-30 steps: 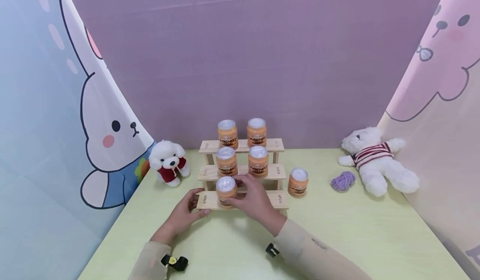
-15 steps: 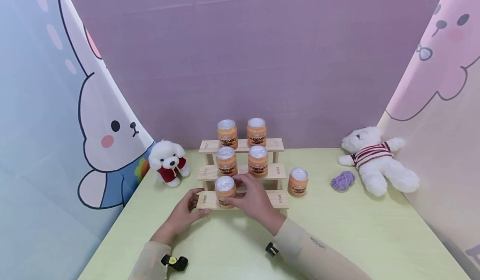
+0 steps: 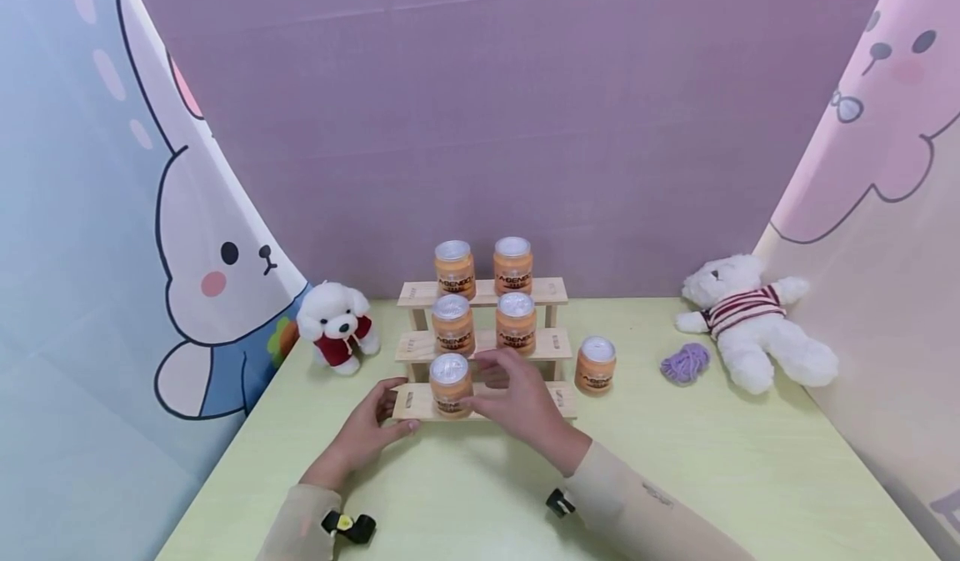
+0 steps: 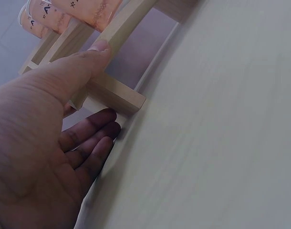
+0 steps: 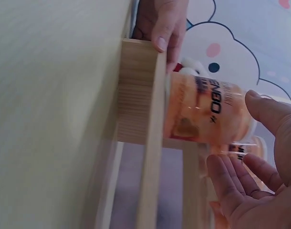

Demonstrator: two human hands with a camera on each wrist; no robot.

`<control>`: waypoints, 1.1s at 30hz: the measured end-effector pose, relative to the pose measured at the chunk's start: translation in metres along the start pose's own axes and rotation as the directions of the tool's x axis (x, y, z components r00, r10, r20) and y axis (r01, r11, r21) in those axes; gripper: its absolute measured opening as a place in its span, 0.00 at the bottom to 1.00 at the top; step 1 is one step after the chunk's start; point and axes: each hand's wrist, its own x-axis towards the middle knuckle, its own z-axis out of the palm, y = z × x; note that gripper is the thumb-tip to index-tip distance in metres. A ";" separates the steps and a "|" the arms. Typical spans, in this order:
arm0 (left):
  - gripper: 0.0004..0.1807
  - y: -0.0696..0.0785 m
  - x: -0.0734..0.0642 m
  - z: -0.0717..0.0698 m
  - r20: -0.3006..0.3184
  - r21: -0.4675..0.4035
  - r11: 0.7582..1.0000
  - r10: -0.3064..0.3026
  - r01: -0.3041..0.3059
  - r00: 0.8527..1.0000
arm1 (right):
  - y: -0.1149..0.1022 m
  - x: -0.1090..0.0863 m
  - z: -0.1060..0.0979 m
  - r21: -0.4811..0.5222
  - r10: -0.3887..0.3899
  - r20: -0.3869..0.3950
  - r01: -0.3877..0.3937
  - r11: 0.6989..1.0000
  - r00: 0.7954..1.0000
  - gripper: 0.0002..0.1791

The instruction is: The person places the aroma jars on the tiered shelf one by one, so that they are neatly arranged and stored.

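Observation:
A three-tier wooden display stand [image 3: 553, 344] holds orange cans with silver lids. My left hand [image 3: 363, 434] grips the left end of the lowest board; in the left wrist view, its thumb presses the front edge [image 4: 129, 26] while several fingers curl below. One can [image 3: 452, 394] stands upright on the left part of that board. Just right of it is my right hand [image 3: 525, 403], fingers spread and holding nothing. In the right wrist view, the thumb overlaps the lid end of this can [image 5: 202, 109]; contact there cannot be told.
Two cans stand on the middle tier, including a right one [image 3: 516, 323], and two on top, including a left one [image 3: 455, 269]. Another can [image 3: 596, 367] stands on the table right of the stand. A plush dog [image 3: 337, 328], purple yarn [image 3: 686, 364] and plush bear [image 3: 757, 323] lie around.
My right hand has loosened from the can on the lowest board and drawn slightly right. The can has shifted a touch left. My left hand has stayed in place.

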 end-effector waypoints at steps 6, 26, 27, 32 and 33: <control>0.43 0.000 0.000 0.000 -0.006 0.019 1.000 -0.018 0.018 1.000 | -0.008 -0.006 -0.015 -0.012 -0.037 -0.037 0.036 0.999 0.999 0.33; 0.42 0.000 0.001 0.000 -0.016 0.018 0.998 -0.055 0.056 0.998 | 0.007 -0.021 -0.092 -0.099 -0.094 -0.243 0.072 0.993 0.965 0.29; 0.41 0.000 0.001 0.000 -0.016 0.017 0.998 -0.057 0.057 0.998 | 0.009 -0.022 -0.096 -0.110 -0.083 -0.253 0.057 0.992 0.964 0.29; 0.41 0.000 0.000 0.001 -0.018 0.015 0.999 -0.038 0.038 0.999 | 0.027 -0.028 -0.113 -0.136 -0.023 -0.297 -0.018 0.990 0.955 0.30; 0.41 0.000 0.000 0.001 -0.021 0.014 0.999 -0.033 0.033 0.999 | 0.032 -0.029 -0.116 -0.135 -0.008 -0.308 -0.036 0.990 0.951 0.30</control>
